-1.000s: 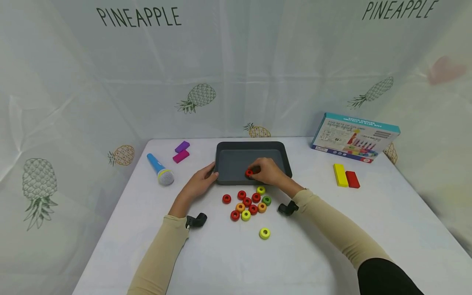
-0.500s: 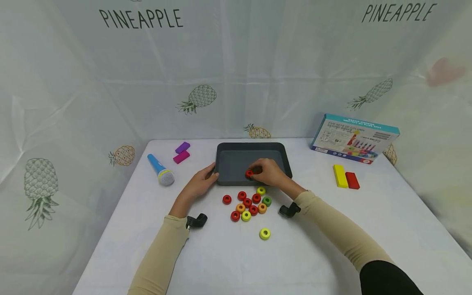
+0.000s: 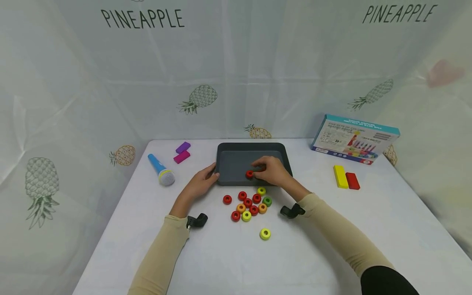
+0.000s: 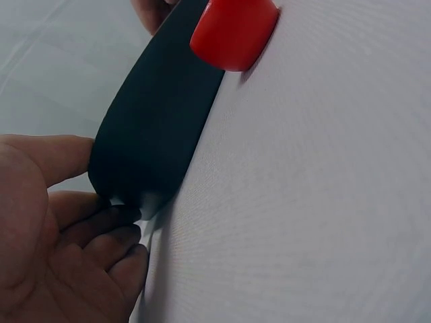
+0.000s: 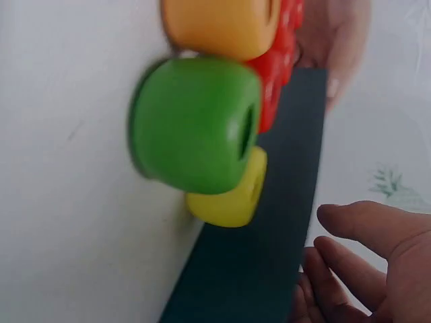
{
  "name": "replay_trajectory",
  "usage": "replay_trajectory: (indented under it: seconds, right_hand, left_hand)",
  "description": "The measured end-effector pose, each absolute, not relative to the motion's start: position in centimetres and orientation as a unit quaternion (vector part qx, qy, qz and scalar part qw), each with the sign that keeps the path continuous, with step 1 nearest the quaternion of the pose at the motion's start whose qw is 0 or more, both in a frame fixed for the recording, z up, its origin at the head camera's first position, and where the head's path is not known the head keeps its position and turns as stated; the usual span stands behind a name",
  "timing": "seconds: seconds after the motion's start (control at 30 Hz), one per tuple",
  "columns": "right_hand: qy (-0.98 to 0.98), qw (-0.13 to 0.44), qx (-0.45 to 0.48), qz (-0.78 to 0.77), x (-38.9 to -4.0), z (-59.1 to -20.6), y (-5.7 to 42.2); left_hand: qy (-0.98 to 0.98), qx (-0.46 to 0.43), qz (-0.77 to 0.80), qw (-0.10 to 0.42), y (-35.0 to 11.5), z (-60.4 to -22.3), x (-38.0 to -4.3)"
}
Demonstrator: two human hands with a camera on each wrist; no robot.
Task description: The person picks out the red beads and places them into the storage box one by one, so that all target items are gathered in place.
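Note:
A dark grey tray lies near the table's far edge. My left hand holds its near left corner; the left wrist view shows thumb and curled fingers at that corner. Inside the tray sits one red ring-shaped bead. Beside it is my right hand, thumb and forefinger parted; in the right wrist view no bead shows between them. Several red beads, orange beads, yellow beads and one green bead lie loose in front of the tray.
To the left are a blue toy microphone and two purple and magenta blocks. A yellow block and a red block lie at right, before a leaning toy box. A pineapple-print curtain hangs behind.
My right thumb and forefinger have parted from the red bead, which stays in the tray. The right hand has shifted slightly right; the left hand keeps its place.

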State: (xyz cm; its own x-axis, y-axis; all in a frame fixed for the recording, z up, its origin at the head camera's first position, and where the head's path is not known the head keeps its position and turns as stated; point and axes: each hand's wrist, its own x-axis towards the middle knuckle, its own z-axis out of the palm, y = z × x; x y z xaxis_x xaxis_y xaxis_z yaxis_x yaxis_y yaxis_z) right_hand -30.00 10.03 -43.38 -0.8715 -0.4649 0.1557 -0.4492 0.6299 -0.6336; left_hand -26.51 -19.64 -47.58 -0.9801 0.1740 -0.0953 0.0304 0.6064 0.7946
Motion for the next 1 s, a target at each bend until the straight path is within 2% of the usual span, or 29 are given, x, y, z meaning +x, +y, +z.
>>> replay_trajectory:
  seconds: [0.4,1.0]
  right_hand:
    - [0.893,0.03,-0.253,-0.37,-27.2,-42.7,11.2]
    - [0.88,0.031,-0.286,-0.377,-22.6,-43.8,11.1]
  left_hand:
    - [0.894,0.052,0.436,0.091,-19.4,-47.5,-26.5]
    - [0.893,0.063,0.438,0.083,-19.6,-47.6,-26.6]
